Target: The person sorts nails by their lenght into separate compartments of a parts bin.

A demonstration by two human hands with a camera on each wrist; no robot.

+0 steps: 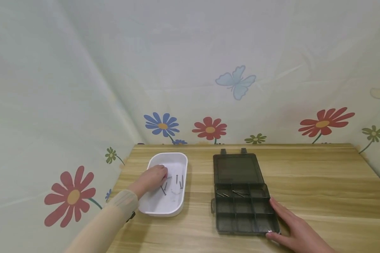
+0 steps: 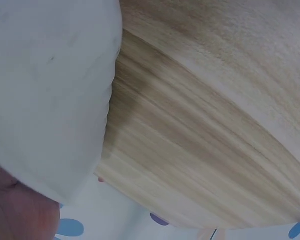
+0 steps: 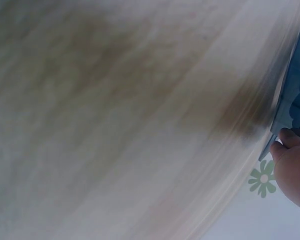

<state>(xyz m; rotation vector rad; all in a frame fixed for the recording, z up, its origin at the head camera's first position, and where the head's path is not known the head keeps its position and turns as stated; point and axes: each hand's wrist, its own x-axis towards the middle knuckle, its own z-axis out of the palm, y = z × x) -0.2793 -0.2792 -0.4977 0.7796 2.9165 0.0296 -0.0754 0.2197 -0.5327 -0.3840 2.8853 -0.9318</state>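
A white tray (image 1: 165, 213) stands on the left of the table, with several thin metal screws (image 1: 177, 179) lying in it. Inside the tray is my left hand (image 1: 152, 178), its fingers bent down toward the screws; the fingertips are hidden, so any hold is unclear. To the right lies a dark see-through compartment box (image 1: 243, 208), its lid (image 1: 239, 168) folded back away from me. A few screws (image 1: 239, 193) sit in its far row. My right hand (image 1: 291, 228) holds the box's near right corner, thumb on the front edge and fingers along the right side.
The wood-grain table (image 1: 329, 182) extends to the right of the box. Behind it and on the left hangs a pale cloth (image 1: 183, 70) printed with flowers and a butterfly. In the left wrist view, the tray's outer wall (image 2: 50, 90) fills the left side.
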